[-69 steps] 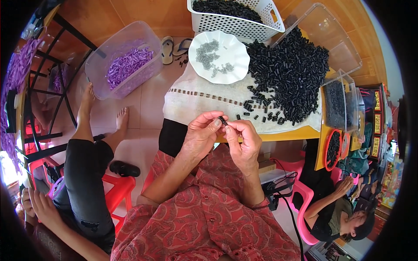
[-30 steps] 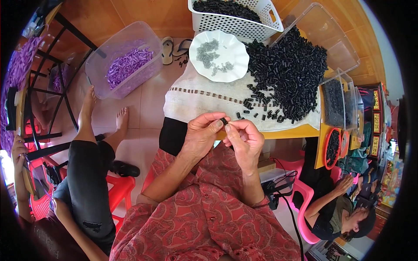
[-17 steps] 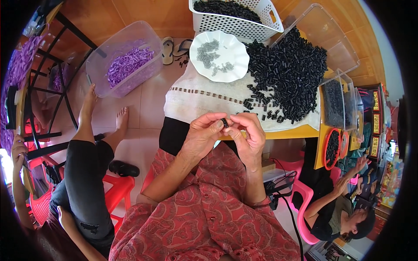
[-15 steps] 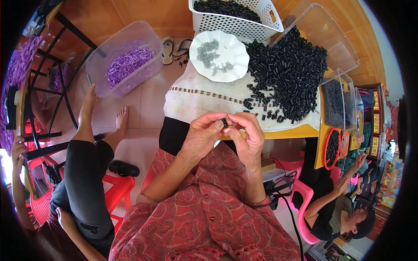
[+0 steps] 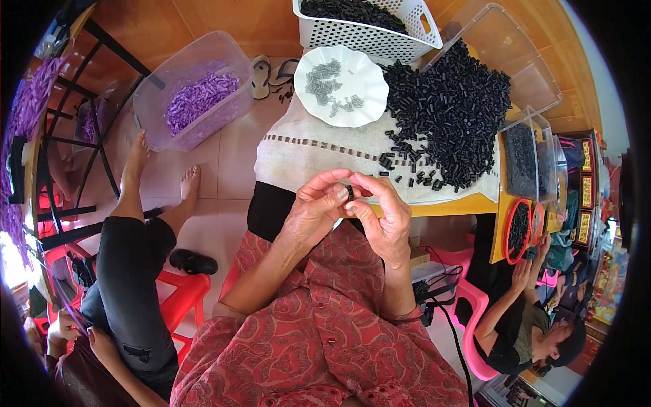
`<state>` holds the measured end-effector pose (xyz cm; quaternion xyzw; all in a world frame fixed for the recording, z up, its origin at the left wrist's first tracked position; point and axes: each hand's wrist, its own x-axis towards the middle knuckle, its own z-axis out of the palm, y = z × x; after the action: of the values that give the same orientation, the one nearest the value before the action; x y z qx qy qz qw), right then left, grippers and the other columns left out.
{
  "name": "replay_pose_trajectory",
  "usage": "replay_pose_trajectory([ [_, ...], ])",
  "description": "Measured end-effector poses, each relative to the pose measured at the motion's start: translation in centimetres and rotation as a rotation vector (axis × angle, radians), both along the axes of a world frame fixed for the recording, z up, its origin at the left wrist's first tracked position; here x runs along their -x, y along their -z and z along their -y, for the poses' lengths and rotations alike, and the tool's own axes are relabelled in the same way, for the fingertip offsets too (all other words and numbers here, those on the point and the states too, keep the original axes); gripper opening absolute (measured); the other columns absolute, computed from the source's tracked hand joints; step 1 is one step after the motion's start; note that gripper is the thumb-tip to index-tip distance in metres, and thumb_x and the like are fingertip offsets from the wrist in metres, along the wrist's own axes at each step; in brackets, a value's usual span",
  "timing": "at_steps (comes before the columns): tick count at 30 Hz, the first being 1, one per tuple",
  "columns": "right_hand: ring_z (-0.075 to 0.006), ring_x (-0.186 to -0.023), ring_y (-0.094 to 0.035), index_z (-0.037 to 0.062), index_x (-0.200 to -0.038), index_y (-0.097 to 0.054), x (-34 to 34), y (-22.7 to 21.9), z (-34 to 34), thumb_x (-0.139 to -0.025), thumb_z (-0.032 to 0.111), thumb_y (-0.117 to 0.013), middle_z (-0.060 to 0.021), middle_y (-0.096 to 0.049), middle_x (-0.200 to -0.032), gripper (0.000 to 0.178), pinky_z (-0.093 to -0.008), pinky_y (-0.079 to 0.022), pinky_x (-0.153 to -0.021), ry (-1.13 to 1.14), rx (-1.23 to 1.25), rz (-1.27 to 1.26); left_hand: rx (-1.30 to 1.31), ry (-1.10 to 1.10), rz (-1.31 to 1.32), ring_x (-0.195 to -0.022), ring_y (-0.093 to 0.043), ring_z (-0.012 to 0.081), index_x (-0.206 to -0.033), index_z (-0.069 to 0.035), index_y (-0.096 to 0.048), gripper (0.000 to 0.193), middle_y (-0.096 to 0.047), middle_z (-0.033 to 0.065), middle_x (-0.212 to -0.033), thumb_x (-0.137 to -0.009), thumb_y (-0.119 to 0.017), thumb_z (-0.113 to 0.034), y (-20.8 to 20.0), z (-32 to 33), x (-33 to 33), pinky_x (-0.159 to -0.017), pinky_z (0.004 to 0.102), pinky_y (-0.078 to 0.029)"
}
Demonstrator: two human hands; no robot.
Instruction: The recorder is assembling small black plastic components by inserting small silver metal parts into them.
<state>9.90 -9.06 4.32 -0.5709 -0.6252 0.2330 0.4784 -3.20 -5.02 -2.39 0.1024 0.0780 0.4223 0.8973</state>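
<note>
Both hands meet above my lap, just short of the table's near edge. Thumb and fingertips of my left hand [image 5: 315, 209] pinch a small black cylindrical piece [image 5: 350, 192], seemingly plastic. My right hand [image 5: 385, 220] has its thumb and fingertips closed on the other side of the same piece. The fingers partly cover it. Beyond them, a big heap of similar black pieces [image 5: 454, 115] lies on the white cloth [image 5: 305, 169], with some strays at its near edge. A white wavy-rimmed plate [image 5: 369, 112] beside the heap bears small clear pieces [image 5: 324, 80].
A white perforated basket [image 5: 366, 37] of black pieces stands at the back, clear boxes [image 5: 525, 159] and a red-rimmed tray [image 5: 508, 241] at right. On the floor at left is a clear tub [image 5: 193, 139] of purple pieces. Co-workers sit on both sides.
My hands stay nearly still on the black piece. The left co-worker's raised hand has come down towards their lap; the right co-worker's hands have moved closer to the red-rimmed tray.
</note>
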Motion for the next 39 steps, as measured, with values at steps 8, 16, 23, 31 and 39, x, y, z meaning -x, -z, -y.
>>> replay_pose_trajectory([
  [8,-0.0243,-0.076,-0.060,0.0019,-0.107,-0.060,0.1,0.0,-0.2,-0.072,-0.003,-0.072,-0.0103,-0.063,-0.086,0.037,-0.0325,-0.049,-0.066,-0.006,-0.080,0.126,-0.011,-0.029,-0.064,-0.092,-0.060,0.0177,-0.124,-0.004,-0.057,0.032,-0.064,0.0081,-0.100,-0.093,-0.055,-0.003,0.1,0.1,-0.1,-0.078,0.0319,-0.050],
  [16,-0.0239,-0.071,-0.059,0.0015,-0.103,-0.060,-0.2,-0.4,-0.1,-0.071,-0.002,-0.073,-0.0092,-0.062,-0.082,0.035,-0.0328,-0.048,-0.063,0.030,-0.155,0.164,-0.187,0.014,-0.024,-0.099,-0.059,0.0166,-0.128,-0.001,-0.053,0.041,-0.063,0.0086,-0.103,-0.088,-0.062,-0.002,-0.4,-0.2,0.1,-0.090,0.0325,-0.051],
  [23,-0.0255,-0.074,-0.061,0.0012,-0.099,-0.059,-0.2,-0.1,0.1,-0.073,-0.002,-0.073,-0.0107,-0.064,-0.086,0.029,-0.0325,-0.049,-0.064,0.039,-0.158,0.217,-0.291,0.025,-0.251,-0.091,-0.063,0.0143,-0.129,-0.001,-0.053,0.050,-0.063,0.0064,-0.097,-0.081,-0.068,0.002,-0.3,-0.4,0.8,-0.083,0.0271,-0.054],
  [31,-0.0260,-0.074,-0.061,0.0021,-0.089,-0.056,0.1,0.4,0.0,-0.073,-0.003,-0.073,-0.0110,-0.065,-0.086,0.024,-0.0327,-0.050,-0.063,0.064,-0.217,0.187,-0.327,-0.036,-0.312,-0.084,-0.063,0.0103,-0.122,-0.001,-0.058,0.045,-0.063,0.0036,-0.093,-0.080,-0.070,0.003,0.3,-0.1,0.9,-0.077,0.0234,-0.054],
  [39,-0.0258,-0.072,-0.061,0.0021,-0.091,-0.057,0.0,0.9,0.1,-0.072,-0.005,-0.073,-0.0111,-0.064,-0.085,0.027,-0.0324,-0.050,-0.062,0.078,-0.236,0.173,-0.312,-0.057,-0.406,-0.083,-0.060,0.0078,-0.122,-0.002,-0.060,0.043,-0.062,0.0019,-0.094,-0.080,-0.069,0.005,0.3,0.1,0.8,-0.076,0.0226,-0.053],
])
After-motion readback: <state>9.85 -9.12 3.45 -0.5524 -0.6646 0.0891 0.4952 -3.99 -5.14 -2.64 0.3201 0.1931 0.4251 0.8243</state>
